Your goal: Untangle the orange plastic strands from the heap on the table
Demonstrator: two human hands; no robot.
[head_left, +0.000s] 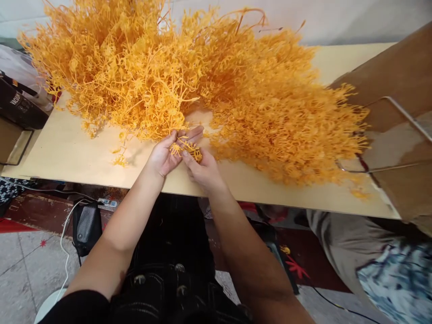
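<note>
Small orange plastic flower pieces lie between my two hands at the table's front edge. My left hand is turned palm up beneath them, its fingers stretched under the pieces and its thumb raised at the side. From the right, my right hand grips the same pieces between thumb and fingers. Just behind my hands rises a large tangled heap of orange plastic flower stems. A second spread of orange stems reaches to the right. One loose sprig rests left of my left hand.
The pale tabletop carries everything. A brown cardboard box with a metal wire frame stands right. A dark box is at left. Below are a black speaker-like device, a white cable and another person's leg.
</note>
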